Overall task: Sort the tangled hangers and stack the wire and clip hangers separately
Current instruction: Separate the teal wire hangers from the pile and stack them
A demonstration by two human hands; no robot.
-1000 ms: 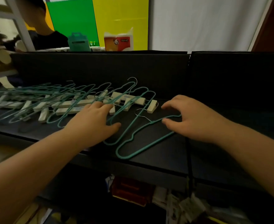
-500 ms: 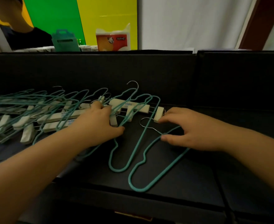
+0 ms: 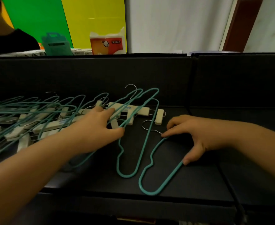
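A tangled pile of teal wire hangers and white clip hangers (image 3: 28,114) lies across the left of the black table (image 3: 206,184). My left hand (image 3: 97,127) presses with spread fingers on the pile's right end, over a white clip hanger (image 3: 144,111). One teal wire hanger (image 3: 149,184) lies apart from the pile at front centre. My right hand (image 3: 198,137) holds it, fingertips on its neck by the metal hook and thumb on its lower bar. A second teal wire hanger (image 3: 127,174) lies beside it, its upper end still crossing the clip hangers.
A black upright panel (image 3: 149,70) closes the table's far side. Behind it stand a tissue pack (image 3: 107,44) and a teal box (image 3: 57,44), with a person in black (image 3: 11,41) at back left. The table's front edge is close below the hangers.
My right hand has drawn the teal wire hanger toward the front, out of the pile. My left hand stays pressed on the pile. The view has shifted closer and rightward.
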